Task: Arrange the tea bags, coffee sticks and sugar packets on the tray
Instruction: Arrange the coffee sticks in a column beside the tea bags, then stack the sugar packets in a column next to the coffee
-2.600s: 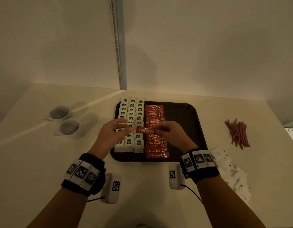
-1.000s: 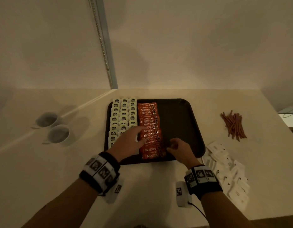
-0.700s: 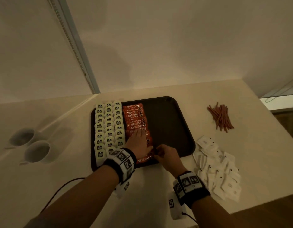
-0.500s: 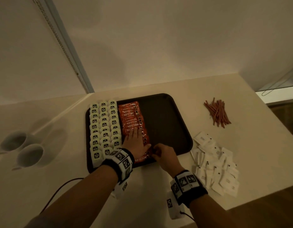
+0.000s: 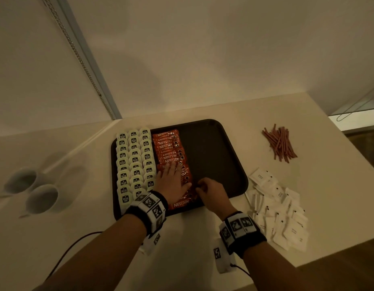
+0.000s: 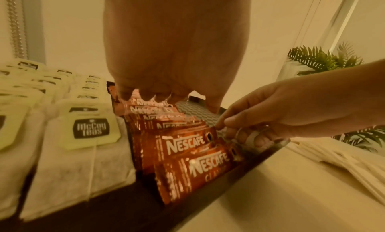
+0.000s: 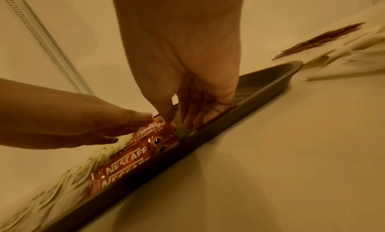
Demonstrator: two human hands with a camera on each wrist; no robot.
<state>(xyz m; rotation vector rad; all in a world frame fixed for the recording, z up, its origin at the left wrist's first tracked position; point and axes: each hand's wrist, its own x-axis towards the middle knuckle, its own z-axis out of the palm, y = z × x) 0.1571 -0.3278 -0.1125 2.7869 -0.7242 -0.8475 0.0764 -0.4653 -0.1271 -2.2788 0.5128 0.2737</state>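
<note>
A pale bench (image 5: 266, 206) sits in a corner under plain walls, and a dark tray (image 5: 213, 156) lies on it. On the tray the tea bags (image 5: 135, 162) fill the left side in three neat lines, and the red coffee sticks (image 5: 171, 152) run in one line just beside them. The sugar packets (image 5: 276, 206) are not on the tray yet (they lie in a loose pile to its right).

The step now looks like tidying the coffee line. It is best to press gently, so the sticks stay flat, and nudge their ends bit by bit until the edge is straight.

The left hand (image 5: 172, 183) lies flat on the sticks, fingers straight, holding nothing. The right hand (image 5: 211, 192) bends down with curled fingers (image 6: 233, 120) at the sticks' right ends; I cannot tell if it pinches one.
</note>
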